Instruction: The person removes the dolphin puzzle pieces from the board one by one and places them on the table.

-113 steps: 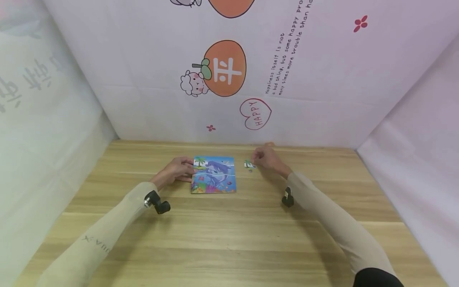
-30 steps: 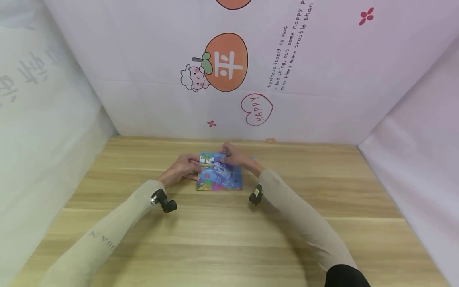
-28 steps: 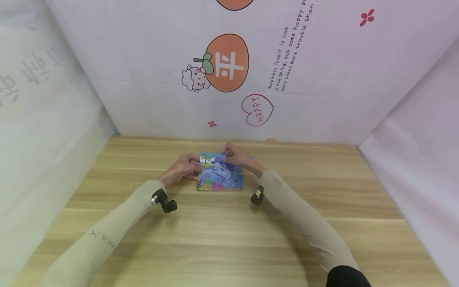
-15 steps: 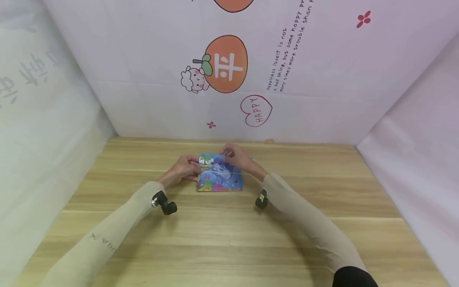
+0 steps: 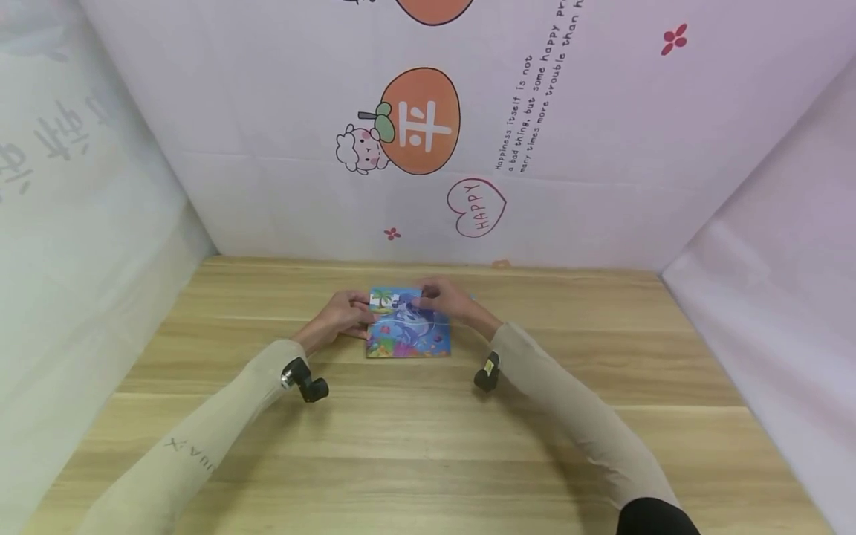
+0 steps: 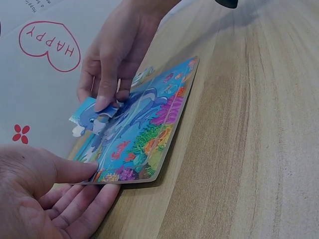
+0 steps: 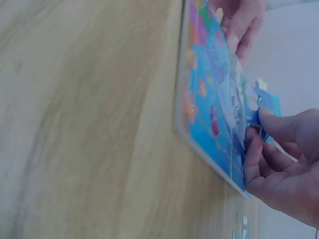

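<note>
One wood-grained table [image 5: 428, 423] is topped, toward its far edge, by a flat dolphin puzzle board [image 5: 409, 339], gripped at its left edge between the thumb and fingers of a left hand [image 5: 346, 312], while a dolphin-head piece [image 6: 88, 117] is pinched, tilted, at the board's far side by a right hand [image 5: 449, 299]. Likely light, stiff and a little slick, the board is best held by its rim, and the thin piece by its opposite edges, so that its knobs are not bent. Nearby, a loose piece [image 7: 243, 227] is seen on the table.
</note>
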`<state>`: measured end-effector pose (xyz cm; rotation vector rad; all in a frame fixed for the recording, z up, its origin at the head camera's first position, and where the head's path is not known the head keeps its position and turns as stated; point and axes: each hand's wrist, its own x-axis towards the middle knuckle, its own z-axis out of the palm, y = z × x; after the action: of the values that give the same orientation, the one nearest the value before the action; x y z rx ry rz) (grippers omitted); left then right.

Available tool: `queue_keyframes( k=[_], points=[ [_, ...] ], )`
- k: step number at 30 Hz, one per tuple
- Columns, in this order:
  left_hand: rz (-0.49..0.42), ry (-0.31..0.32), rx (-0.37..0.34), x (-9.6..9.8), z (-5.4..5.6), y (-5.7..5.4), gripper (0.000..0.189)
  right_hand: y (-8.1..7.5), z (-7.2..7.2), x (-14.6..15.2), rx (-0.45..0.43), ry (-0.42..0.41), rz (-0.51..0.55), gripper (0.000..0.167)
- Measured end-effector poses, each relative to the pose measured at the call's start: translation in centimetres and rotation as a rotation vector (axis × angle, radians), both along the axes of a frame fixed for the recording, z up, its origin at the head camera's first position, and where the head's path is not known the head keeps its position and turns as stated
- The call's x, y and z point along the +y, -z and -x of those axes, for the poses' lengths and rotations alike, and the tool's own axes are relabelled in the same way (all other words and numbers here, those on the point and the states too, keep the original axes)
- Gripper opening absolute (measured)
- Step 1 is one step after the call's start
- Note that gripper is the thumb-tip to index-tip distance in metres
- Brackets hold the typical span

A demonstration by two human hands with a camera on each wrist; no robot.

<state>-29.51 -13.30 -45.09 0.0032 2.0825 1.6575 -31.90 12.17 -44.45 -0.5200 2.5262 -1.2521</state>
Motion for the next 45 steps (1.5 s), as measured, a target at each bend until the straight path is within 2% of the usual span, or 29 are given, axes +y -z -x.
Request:
queue_keyframes(
  k=[3, 8, 11, 14, 20, 29, 36, 41, 45],
  points=[
    [0.004, -0.001, 0.005, 0.0, 0.0, -0.1, 0.062, -0.3, 0.1, 0.1, -0.065, 0.052, 0.086, 0.033],
    [0.003, -0.012, 0.001, 0.0, 0.2, -0.2, 0.063, -0.9, 0.6, 0.6, -0.172, 0.087, 0.376, 0.034],
    [0.008, -0.009, 0.003, 0.0, 0.3, -0.2, 0.063, -1.3, 0.8, 1.5, -0.199, 0.124, 0.454, 0.032],
    [0.014, -0.008, 0.006, 0.0, 0.3, -0.1, 0.063, -1.7, 0.8, 2.5, -0.212, 0.157, 0.441, 0.031],
    [0.020, -0.003, 0.007, 0.0, 0.3, -0.1, 0.062, -2.3, 0.5, 4.8, -0.255, 0.192, 0.410, 0.038],
    [0.031, -0.005, 0.016, -0.3, -0.1, 0.0, 0.063, -1.9, -0.3, 9.3, -0.248, 0.131, 0.449, 0.049],
    [0.032, -0.008, 0.014, -0.1, -0.3, -0.1, 0.062, -2.1, -0.8, 12.1, -0.310, 0.167, 0.537, 0.038],
    [0.029, -0.006, 0.019, -0.1, -0.1, 0.2, 0.062, -2.2, -1.1, 13.5, -0.304, 0.149, 0.494, 0.042],
    [0.022, -0.006, 0.019, -0.1, -0.1, 0.4, 0.062, -2.3, -1.2, 14.4, -0.304, 0.162, 0.466, 0.033]
  ],
)
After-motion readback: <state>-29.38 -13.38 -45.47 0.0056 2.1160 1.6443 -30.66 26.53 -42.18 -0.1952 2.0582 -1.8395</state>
